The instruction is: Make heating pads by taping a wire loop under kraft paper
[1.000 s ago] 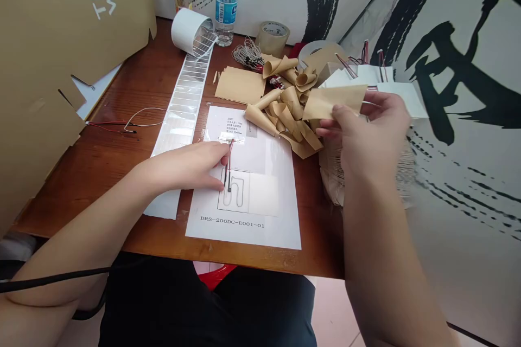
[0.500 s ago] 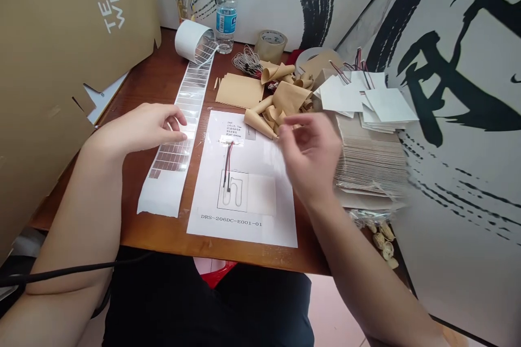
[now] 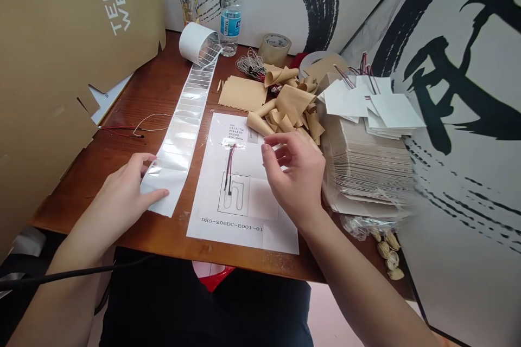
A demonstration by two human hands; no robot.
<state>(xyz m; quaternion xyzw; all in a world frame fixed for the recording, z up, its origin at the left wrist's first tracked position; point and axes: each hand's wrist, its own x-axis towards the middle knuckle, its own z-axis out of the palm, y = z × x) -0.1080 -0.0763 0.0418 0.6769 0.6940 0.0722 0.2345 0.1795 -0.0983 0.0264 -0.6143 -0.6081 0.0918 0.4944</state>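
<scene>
My left hand rests at the near end of a strip of clear-looking labels on white backing. Its thumb is stretched across the strip and the fingers are at the left edge, apart from the thumb. My right hand hovers over the right side of a printed sheet, thumb and forefinger close together, the other fingers curled. Whether anything is between them I cannot make out. On the sheet, red and black wires lie over a squared drawing with a looped line. Pale squares show on its right half.
The label roll stands at the back, near a water bottle. Brown paper squares and curled scraps lie beyond the sheet. At right sits a cardboard stack topped with white cards. A large carton stands left.
My left hand has moved down and left to the strip's near end, uncovering thin wires at the left. My right hand has come slightly nearer and lower. The strip's end has shifted.
</scene>
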